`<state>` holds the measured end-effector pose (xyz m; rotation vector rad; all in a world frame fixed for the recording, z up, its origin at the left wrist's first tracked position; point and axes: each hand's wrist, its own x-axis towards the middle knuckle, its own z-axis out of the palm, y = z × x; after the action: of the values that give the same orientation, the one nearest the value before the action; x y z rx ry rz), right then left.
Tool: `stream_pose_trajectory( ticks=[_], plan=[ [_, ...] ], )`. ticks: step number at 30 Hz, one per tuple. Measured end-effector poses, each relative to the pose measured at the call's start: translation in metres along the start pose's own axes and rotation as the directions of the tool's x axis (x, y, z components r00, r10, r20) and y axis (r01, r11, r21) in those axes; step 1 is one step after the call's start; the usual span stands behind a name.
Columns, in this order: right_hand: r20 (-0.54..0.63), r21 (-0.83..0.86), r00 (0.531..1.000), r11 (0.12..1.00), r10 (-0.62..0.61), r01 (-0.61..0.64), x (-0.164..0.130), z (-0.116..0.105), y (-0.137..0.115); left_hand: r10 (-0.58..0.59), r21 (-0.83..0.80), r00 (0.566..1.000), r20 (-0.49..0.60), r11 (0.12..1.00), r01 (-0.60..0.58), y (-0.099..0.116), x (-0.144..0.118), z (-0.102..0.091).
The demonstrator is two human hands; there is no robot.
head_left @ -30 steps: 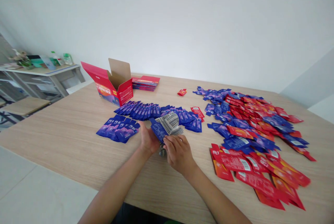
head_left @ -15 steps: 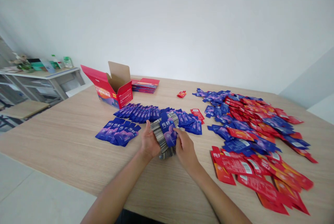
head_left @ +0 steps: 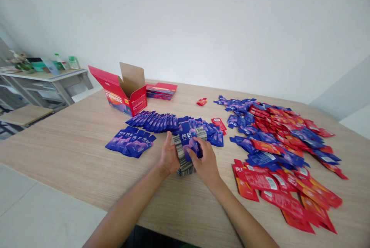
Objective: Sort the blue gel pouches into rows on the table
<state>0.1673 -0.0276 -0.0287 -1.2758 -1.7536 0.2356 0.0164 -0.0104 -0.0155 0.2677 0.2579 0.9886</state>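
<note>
A blue sachet (head_left: 187, 135) with white lettering and purple fruit print lies on top of a grey-striped bundle (head_left: 187, 171), whose exact kind I cannot make out. My left hand (head_left: 169, 158) supports the bundle from its left side, thumb raised and the other fingers hidden behind it. From the right, my right hand (head_left: 207, 163) grips the sachet, thumb on its lower face and fingers at its right edge. Just beyond my hands, blue sachets (head_left: 157, 121) lie overlapped in a row. Several more blue sachets (head_left: 131, 142) are fanned out left of my left hand.
An opened red carton (head_left: 138, 101) stands at the back left, beside a stack of flattened cartons (head_left: 163, 90). A mixed heap of red and blue sachets (head_left: 271, 124) spreads over the right side, with red sachets (head_left: 277, 192) nearer me. A single red sachet (head_left: 201, 102) lies farther back.
My right thumb has come onto the sachet's lower face, and the sachet and bundle have shifted slightly to the right. The sachets on the table have not been rearranged.
</note>
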Motion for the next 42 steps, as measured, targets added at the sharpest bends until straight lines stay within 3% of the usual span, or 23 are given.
stream_pose_trajectory(
  ticks=[7, 11, 18, 24, 27, 32, 36, 42],
  plan=[
    [-0.061, -0.095, 0.998, 0.995, -0.018, 0.012, 0.001, -0.002, 0.004, -0.085, -0.003, 0.995, 0.05, 0.996, 0.086, -0.011, 0.003, -0.005],
    [-0.055, -0.117, 0.998, 0.993, -0.034, 0.027, 0.004, -0.004, 0.008, -0.117, 0.021, 0.993, 0.011, 0.993, 0.116, -0.018, 0.004, -0.004],
    [0.089, -0.067, 0.993, 0.994, -0.076, 0.082, 0.008, -0.006, 0.016, 0.009, -0.006, 0.999, -0.035, 1.0, -0.009, -0.011, 0.001, 0.005],
    [0.187, -0.081, 0.977, 0.989, -0.104, 0.121, 0.009, -0.009, 0.021, 0.062, -0.056, 0.998, -0.021, 0.996, -0.063, 0.002, 0.003, -0.003],
    [0.226, -0.166, 0.963, 0.968, -0.147, 0.187, 0.01, -0.013, 0.018, 0.079, -0.063, 0.997, -0.021, 0.995, -0.08, 0.008, 0.003, -0.006],
    [0.167, -0.378, 0.925, 0.844, -0.343, 0.381, 0.009, -0.016, 0.011, 0.064, -0.066, 0.997, 0.041, 0.996, -0.062, 0.011, 0.002, -0.009],
    [0.223, -0.309, 0.904, 0.854, -0.364, 0.42, 0.003, -0.006, 0.014, 0.042, -0.072, 0.998, 0.039, 0.997, -0.039, 0.009, 0.004, -0.014],
    [0.186, -0.174, 0.928, 0.919, -0.322, 0.354, -0.002, 0.007, 0.019, 0.006, -0.047, 1.0, -0.023, 0.999, -0.007, 0.001, 0.006, -0.012]
  ],
)
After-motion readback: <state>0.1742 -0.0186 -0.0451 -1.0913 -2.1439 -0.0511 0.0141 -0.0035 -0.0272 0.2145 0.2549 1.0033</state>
